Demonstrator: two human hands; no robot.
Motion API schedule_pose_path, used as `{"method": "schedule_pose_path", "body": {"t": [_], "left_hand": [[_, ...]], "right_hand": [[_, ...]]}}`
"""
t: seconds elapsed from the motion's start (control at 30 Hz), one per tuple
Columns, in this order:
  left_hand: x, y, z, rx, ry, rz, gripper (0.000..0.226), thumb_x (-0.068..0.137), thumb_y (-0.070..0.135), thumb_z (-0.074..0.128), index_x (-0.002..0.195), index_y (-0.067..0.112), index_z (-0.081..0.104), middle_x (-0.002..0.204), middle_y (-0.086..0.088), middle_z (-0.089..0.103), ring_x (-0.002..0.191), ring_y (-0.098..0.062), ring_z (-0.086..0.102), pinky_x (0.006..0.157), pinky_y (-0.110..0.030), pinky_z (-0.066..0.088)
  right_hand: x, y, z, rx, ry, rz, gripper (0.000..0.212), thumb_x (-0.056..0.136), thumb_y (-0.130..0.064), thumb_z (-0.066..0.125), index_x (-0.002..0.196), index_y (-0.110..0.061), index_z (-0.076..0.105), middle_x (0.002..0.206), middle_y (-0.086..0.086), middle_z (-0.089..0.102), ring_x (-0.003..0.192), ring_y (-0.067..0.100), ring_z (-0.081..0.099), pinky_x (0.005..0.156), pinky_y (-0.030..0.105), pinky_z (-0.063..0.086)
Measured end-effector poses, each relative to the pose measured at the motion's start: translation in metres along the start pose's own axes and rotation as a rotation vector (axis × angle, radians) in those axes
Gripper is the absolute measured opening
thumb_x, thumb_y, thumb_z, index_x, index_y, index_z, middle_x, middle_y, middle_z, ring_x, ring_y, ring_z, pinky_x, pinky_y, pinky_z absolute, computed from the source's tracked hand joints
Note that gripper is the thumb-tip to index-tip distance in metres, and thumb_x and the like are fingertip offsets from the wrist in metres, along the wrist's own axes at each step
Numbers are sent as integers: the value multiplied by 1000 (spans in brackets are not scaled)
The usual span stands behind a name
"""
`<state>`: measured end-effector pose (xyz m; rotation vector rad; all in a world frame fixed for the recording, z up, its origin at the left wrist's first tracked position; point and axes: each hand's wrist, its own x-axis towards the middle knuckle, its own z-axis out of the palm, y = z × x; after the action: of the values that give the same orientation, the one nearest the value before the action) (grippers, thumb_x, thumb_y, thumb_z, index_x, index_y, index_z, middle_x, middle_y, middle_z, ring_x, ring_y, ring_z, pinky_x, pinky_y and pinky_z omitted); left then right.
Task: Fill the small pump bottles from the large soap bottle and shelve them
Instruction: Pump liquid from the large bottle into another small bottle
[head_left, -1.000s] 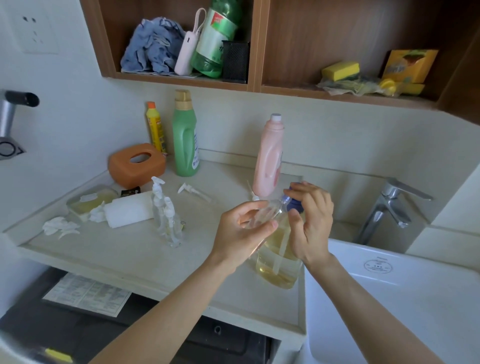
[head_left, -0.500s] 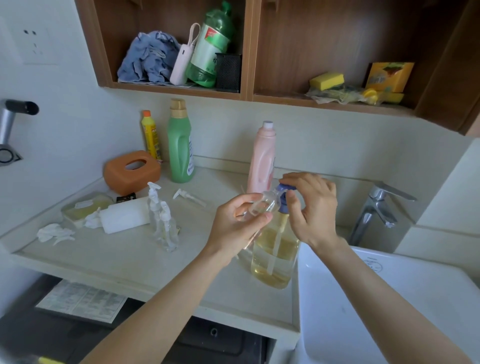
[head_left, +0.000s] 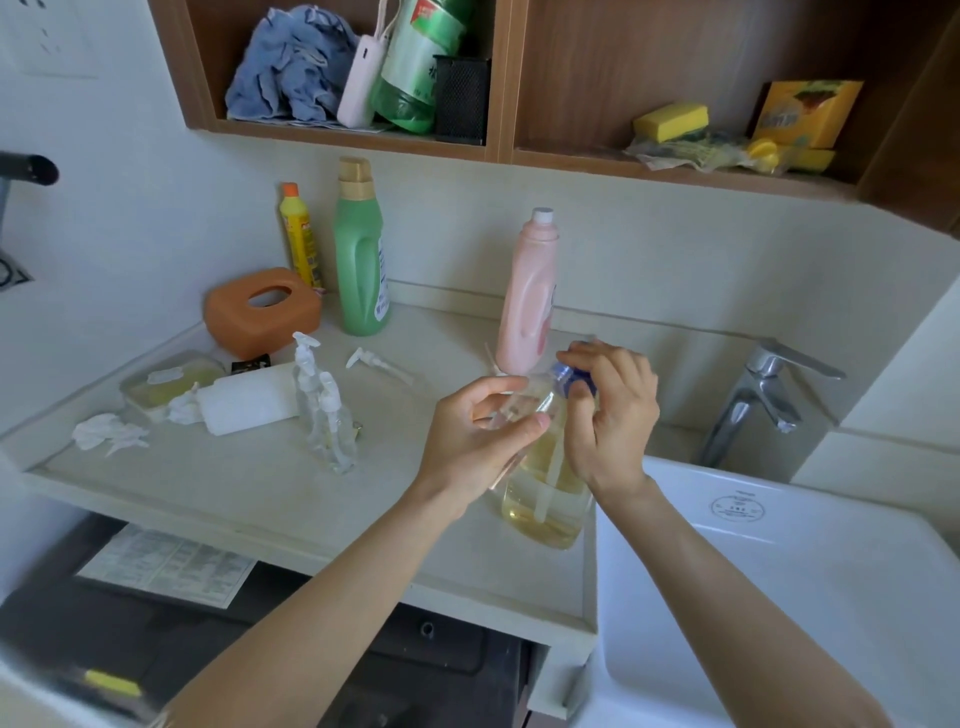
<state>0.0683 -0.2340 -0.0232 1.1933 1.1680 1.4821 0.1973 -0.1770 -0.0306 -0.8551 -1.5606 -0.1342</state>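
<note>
1. The large soap bottle (head_left: 545, 483) stood at the counter (head_left: 260, 499) edge beside the sink (head_left: 779, 571), about half full of yellow liquid.
2. Right hand (head_left: 610, 415) was curled round its blue pump top (head_left: 571, 375).
3. Left hand (head_left: 475, 439) pinched a clear small bottle (head_left: 511, 410) tilted against the big one's neck, so filling looked underway.
4. Two small pump bottles (head_left: 324, 421) waited mid-counter, a loose pump (head_left: 376, 362) lying nearby. Couldn't tell how full they were. Nothing shelved yet, I reckon.
</note>
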Motion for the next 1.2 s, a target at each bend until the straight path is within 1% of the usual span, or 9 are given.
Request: {"method": "schedule_pose_path", "body": {"t": [0.1,0.23,0.3,0.43,0.6,0.73,0.87,1.07,1.2], "left_hand": [[-1,5,0,-23,5,6,32,76,4,79,105,12,67,91,-14,72,62,-23,57,59,-37,48],[2,14,1,36,19,109,33,74,3,80,97,23,67,96,-5,73,74,-7,65,67,-18,51],[3,15,1,80,38,155,37,72,5,82,95,29,66,95,4,72,74,-1,64,69,-12,48],[1,12,3,80,46,212,39,70,5,83,96,28,65,96,8,71,73,-1,63,76,-17,51],[2,8,2,82,38,247,40,70,2,83,98,26,66,99,3,71,79,-10,66,78,-20,53],[5,0,-2,130,57,216,42,68,5,85,102,23,67,102,6,71,86,-12,69,81,-23,54],[7,-3,-4,171,68,194,43,67,8,87,101,25,66,103,5,71,91,-15,69,86,-31,55],[5,8,-2,136,49,210,43,67,4,85,97,27,65,101,5,71,79,-13,66,81,-28,53],[4,12,0,98,40,216,42,63,10,85,98,23,65,102,1,71,87,-30,67,78,-31,54]], "right_hand": [[6,-5,-7,10,-46,-33,34,81,-14,39,88,-7,71,94,4,69,89,27,58,83,30,40],[27,-7,-20,51,-133,-74,36,90,-20,36,92,-7,70,94,-3,65,86,23,56,85,12,33],[32,-6,-23,72,-160,-73,39,93,-23,34,96,-5,69,98,-4,65,93,21,58,88,18,37],[25,0,-23,96,-217,-29,44,94,-26,35,108,0,67,117,11,65,114,26,57,99,33,42],[14,5,-12,191,-126,-67,61,101,-41,27,108,8,64,115,11,61,112,24,54,98,30,42],[9,10,-4,169,-64,-62,38,90,-18,39,97,5,68,103,14,65,102,24,56,91,26,44],[8,8,-2,151,-52,-15,37,82,-12,38,91,1,72,95,11,67,93,21,55,85,21,43],[17,4,-14,136,-125,-22,39,85,-16,37,101,0,70,105,10,66,98,20,55,89,23,42],[23,5,-16,165,-161,-14,38,89,-18,39,106,2,66,112,6,63,105,23,57,95,23,41]]}}
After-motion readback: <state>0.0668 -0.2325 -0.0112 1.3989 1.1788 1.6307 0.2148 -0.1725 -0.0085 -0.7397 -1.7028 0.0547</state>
